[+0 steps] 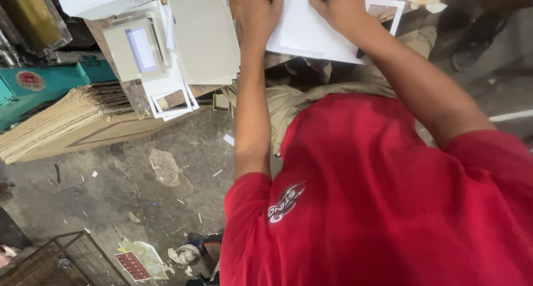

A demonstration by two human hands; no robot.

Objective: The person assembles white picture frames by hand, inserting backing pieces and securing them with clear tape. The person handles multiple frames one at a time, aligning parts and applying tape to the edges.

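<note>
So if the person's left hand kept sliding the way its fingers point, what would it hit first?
The left hand rests on the white sheet, fingers pointing toward the picture's top edge. Its fingertips are cut off there, so nothing beyond shows; the way looks free only that far.

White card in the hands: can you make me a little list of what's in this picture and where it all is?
View: looking down from the head
Left hand: pressing on the white card, upper left edge
Right hand: pressing on the card's top edge
Card: lying flat on the wooden table
Beside it: grey board stack, white frame pieces
Left of table: brown cardboard sheets
Floor: dirty concrete with paper scraps
</note>
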